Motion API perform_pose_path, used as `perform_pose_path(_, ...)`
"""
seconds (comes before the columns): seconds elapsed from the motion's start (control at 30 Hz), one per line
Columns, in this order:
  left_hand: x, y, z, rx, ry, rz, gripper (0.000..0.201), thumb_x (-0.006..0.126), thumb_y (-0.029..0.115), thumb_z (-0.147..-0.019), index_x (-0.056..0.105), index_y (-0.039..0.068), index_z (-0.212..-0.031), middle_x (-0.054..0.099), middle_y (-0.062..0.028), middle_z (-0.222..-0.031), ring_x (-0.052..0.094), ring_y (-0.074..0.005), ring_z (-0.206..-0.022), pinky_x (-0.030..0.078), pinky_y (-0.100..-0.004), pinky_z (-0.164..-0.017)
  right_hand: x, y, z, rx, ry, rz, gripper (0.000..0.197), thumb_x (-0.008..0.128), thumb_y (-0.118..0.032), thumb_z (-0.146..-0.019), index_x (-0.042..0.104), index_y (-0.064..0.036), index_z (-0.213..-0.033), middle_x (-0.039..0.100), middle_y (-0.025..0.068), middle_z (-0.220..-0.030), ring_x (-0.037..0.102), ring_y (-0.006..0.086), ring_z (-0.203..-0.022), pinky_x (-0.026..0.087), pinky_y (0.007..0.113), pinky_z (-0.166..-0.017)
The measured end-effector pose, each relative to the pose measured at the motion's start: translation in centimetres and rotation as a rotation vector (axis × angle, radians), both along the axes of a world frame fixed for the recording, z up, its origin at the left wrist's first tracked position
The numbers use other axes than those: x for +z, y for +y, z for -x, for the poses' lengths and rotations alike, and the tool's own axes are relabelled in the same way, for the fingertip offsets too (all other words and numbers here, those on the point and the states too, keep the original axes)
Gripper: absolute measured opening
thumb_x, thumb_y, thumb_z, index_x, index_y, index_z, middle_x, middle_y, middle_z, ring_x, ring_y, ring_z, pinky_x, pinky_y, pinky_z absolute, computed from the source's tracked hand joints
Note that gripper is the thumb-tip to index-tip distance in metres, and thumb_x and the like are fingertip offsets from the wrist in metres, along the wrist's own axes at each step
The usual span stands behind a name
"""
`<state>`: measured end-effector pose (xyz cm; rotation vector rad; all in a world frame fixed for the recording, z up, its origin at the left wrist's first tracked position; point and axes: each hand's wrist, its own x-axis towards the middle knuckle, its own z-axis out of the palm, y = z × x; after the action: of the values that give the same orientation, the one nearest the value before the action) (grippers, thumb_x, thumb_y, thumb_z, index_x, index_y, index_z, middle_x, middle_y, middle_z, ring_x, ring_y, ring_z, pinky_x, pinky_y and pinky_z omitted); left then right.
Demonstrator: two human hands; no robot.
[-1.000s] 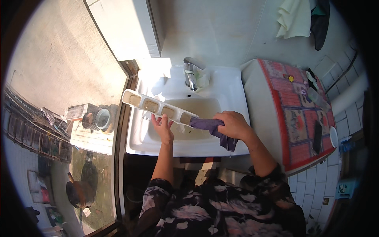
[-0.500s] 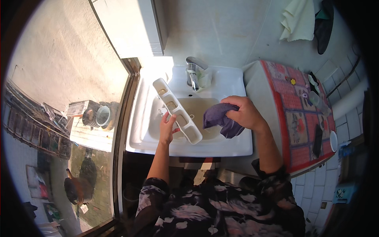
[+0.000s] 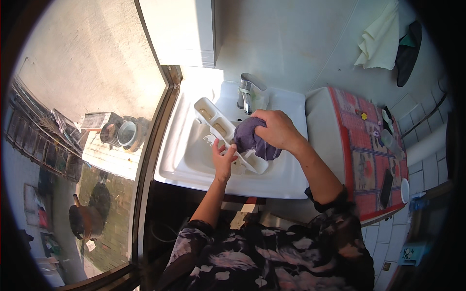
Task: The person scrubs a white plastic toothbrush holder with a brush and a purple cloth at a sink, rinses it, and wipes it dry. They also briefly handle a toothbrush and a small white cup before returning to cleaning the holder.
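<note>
Over the white sink (image 3: 177, 165) I hold a long white tray (image 3: 214, 117) with several compartments, tilted from upper left to lower right. My left hand (image 3: 224, 160) grips its near side, around the middle. My right hand (image 3: 276, 128) is closed on a purple cloth (image 3: 252, 138), which rests against the tray and covers some of its compartments. Behind my right hand stands a chrome faucet (image 3: 246, 92) with a clear plastic bag about its base. The cloth and hands largely hide the basin's bottom.
Right of the sink is a table with a red patterned cover (image 3: 359, 160), bearing a dark phone-like slab (image 3: 386, 188) and a white cup (image 3: 405, 190). A pale cloth (image 3: 381, 41) hangs on the wall. A window frame (image 3: 141, 189) runs along the left.
My right hand has brought the purple cloth leftward onto the tray, where before it was held apart at the right. The view has shifted slightly.
</note>
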<state>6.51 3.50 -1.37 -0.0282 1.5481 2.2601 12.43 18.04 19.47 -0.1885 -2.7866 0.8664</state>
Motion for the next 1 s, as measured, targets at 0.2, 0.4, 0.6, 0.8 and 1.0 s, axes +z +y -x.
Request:
perform_pose_path(0.2,-0.8,0.5,0.0,-0.001,0.131,0.025,0.084,0.073,0.023,-0.078,0.020,0.009,-0.143,0.044,-0.0198,-0.123,0.056,-0.0230,-0.097,0.053,-0.0322,-0.070,-6.6,-2.8,-0.1,0.114,-0.401,-0.306,0.017,0.053,-0.014,-0.077,0.062,-0.0053,-0.090,0.065,0.0171,-0.084,0.062,0.0362,-0.083,0.049,0.045,-0.070)
perform_pose_path(0.4,-2.8,-0.1,0.0,0.030,0.185,0.131,0.087,0.075,0.029,-0.074,0.027,0.004,-0.141,0.048,-0.0181,-0.120,0.050,-0.0227,-0.105,0.037,-0.0373,-0.094,-9.3,-1.0,0.4,-0.319,0.118,0.406,0.027,0.060,-0.012,-0.072,0.058,-0.0042,-0.098,0.065,0.0169,-0.088,0.062,0.0331,-0.082,0.049,0.039,-0.071)
perform_pose_path(0.6,-1.1,0.3,0.2,-0.029,0.149,0.030,0.078,0.068,0.012,-0.079,0.024,0.009,-0.143,0.044,-0.0165,-0.120,0.054,-0.0208,-0.092,0.053,-0.0286,-0.065,-11.4,-2.5,-1.3,-0.016,-0.273,-0.331,0.022,0.051,-0.018,-0.082,0.059,-0.0056,-0.098,0.060,0.0199,-0.084,0.061,0.0362,-0.085,0.048,0.046,-0.072)
perform_pose_path(0.8,0.8,0.2,-0.1,-0.185,0.411,0.201,0.080,0.074,0.014,-0.072,0.032,0.005,-0.139,0.047,-0.0175,-0.120,0.051,-0.0225,-0.100,0.043,-0.0368,-0.086,-10.4,-1.3,-1.0,0.048,-0.638,-0.284,0.036,0.055,-0.022,-0.077,0.059,-0.0104,-0.111,0.065,0.0184,-0.100,0.063,0.0331,-0.096,0.050,0.042,-0.078)
perform_pose_path(1.0,0.4,0.6,-0.2,-0.234,0.383,0.166,0.080,0.076,0.015,-0.071,0.032,0.005,-0.138,0.048,-0.0158,-0.117,0.052,-0.0222,-0.097,0.043,-0.0341,-0.085,-11.3,-1.4,-2.3,-0.022,-0.564,-0.204,0.032,0.058,-0.020,-0.077,0.063,-0.0094,-0.106,0.066,0.0157,-0.101,0.063,0.0293,-0.097,0.050,0.043,-0.077)
